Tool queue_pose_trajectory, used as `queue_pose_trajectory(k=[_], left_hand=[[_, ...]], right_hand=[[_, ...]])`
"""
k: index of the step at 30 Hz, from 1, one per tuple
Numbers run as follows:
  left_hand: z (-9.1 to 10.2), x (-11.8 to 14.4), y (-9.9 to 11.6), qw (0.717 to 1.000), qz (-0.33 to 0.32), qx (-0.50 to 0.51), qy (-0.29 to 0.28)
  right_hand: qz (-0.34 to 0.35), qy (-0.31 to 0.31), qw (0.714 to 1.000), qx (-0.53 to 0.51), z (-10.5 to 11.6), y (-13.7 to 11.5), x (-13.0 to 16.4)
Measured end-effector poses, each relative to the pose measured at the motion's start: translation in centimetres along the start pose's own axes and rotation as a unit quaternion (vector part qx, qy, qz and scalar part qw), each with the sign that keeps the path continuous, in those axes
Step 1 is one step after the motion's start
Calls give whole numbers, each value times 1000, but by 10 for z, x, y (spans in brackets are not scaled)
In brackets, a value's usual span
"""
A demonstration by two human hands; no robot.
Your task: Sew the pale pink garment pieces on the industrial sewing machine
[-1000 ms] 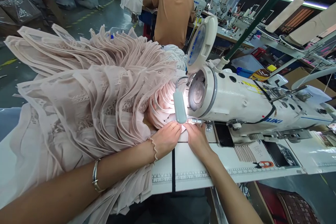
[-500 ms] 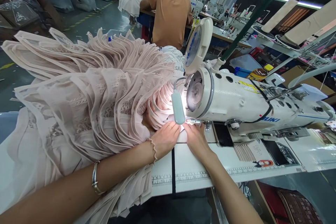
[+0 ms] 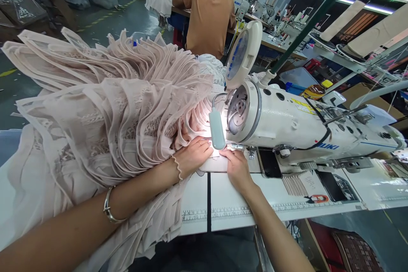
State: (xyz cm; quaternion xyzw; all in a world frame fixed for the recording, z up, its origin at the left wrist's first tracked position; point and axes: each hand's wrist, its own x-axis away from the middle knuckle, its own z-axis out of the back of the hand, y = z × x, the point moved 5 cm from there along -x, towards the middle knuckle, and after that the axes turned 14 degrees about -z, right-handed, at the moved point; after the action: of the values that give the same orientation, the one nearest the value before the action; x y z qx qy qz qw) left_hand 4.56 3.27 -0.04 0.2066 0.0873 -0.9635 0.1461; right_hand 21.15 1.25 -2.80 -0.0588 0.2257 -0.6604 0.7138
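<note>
A large heap of pale pink garment pieces (image 3: 127, 123) with lace panels and bound edges spreads over the left of the table. Its lit end runs under the head of a white sewing machine (image 3: 280, 114). My left hand (image 3: 194, 155) has its fingers together, closed on the pink fabric left of the needle area; its thumb is hidden. With thumb and forefinger pinched at the near edge of the fabric, my right hand (image 3: 237, 168) sits just below the machine head. A pale green lamp (image 3: 217, 129) hides the needle and part of the cloth.
A phone (image 3: 269, 162) lies beside the machine bed, with orange-handled snips (image 3: 317, 199) further right. A ruler strip (image 3: 229, 213) lines the table's front edge. Above the machine head stands a round magnifier (image 3: 242, 55). A co-worker (image 3: 208, 15) sits ahead, facing away.
My left hand has slid left and slightly up, away from my right hand, leaving a gap between them. My right hand has barely shifted. The round wheel in the machine's end looks turned.
</note>
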Motion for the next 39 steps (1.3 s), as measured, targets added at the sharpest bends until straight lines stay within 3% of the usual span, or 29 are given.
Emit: queue_pose_trajectory(k=[6,11,17,24,34,39], left_hand=[[-3,-2,2,1000,15,-11,-20],[-7,-8,1,999,5,-8,-50],[-6,-7,-5,996,67,24,-62],[-14,-3,3,997,2,79,-27],[-7,-11,23,997,-55,-14,-49],[-4,-11,23,998,-44,-15,-39]], right_hand=[[43,-7,998,44,2,-6,4],[34,-8,998,60,4,-10,5],[35,4,998,49,6,-11,5],[111,66,989,77,14,-24,12],[126,113,973,160,10,-42,15],[63,138,988,28,15,-36,10]])
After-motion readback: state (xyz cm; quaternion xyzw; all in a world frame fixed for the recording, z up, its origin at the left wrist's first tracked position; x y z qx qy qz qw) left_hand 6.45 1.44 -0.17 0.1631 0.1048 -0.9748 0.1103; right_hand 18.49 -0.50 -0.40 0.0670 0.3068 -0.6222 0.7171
